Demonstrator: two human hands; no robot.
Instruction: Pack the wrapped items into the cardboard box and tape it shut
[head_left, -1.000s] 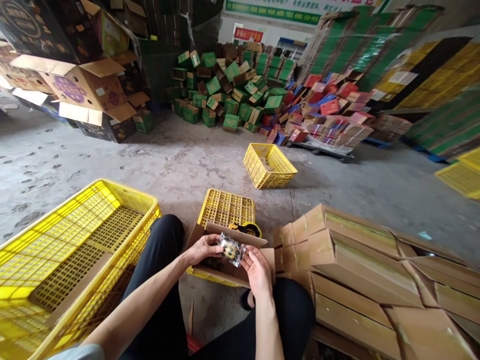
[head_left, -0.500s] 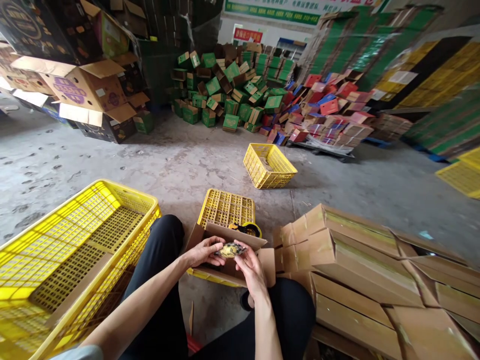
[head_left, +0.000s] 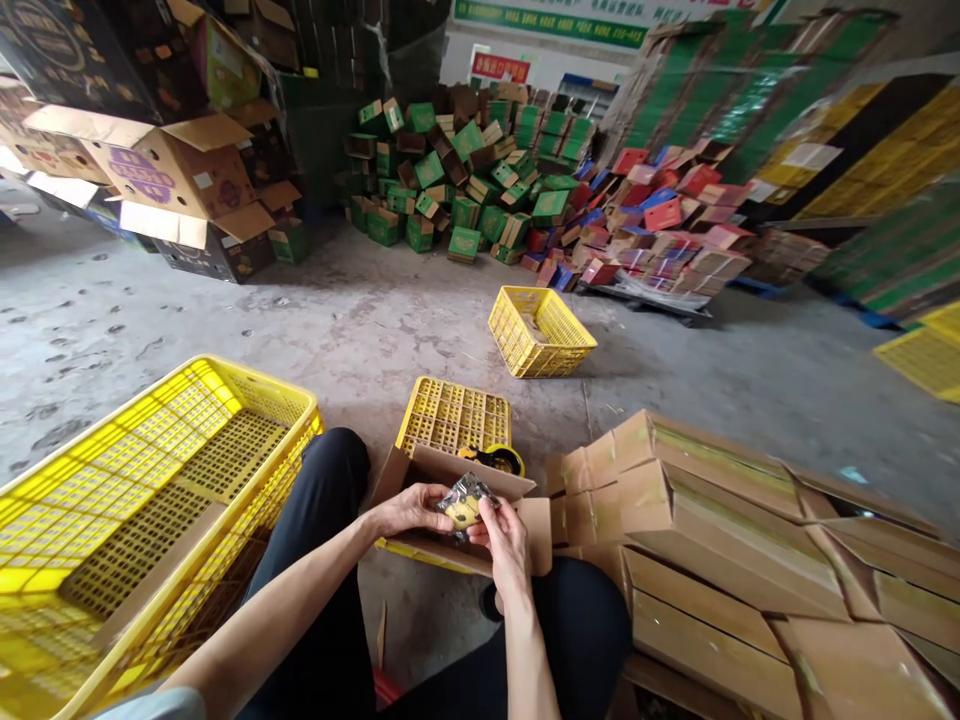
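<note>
Both hands hold a small clear-wrapped packet (head_left: 463, 503) with a yellow item inside, just above an open brown cardboard box (head_left: 450, 540) between my knees. My left hand (head_left: 409, 507) pinches the packet's left edge. My right hand (head_left: 504, 541) grips its right side, fingers closed. The box rests on an upturned yellow plastic crate (head_left: 454, 414). A yellow and black tape dispenser (head_left: 496, 458) sits on that crate behind the box.
A large yellow crate (head_left: 142, 500) stands at my left. Flat folded brown cartons (head_left: 735, 540) lie stacked at my right. Another yellow crate (head_left: 541, 332) sits on the concrete floor ahead. Piles of green and red boxes (head_left: 525, 190) fill the back.
The packet has been turned in my hands, from face up, to edge-on, and now tilted face up again. Both hands stayed above the box.
</note>
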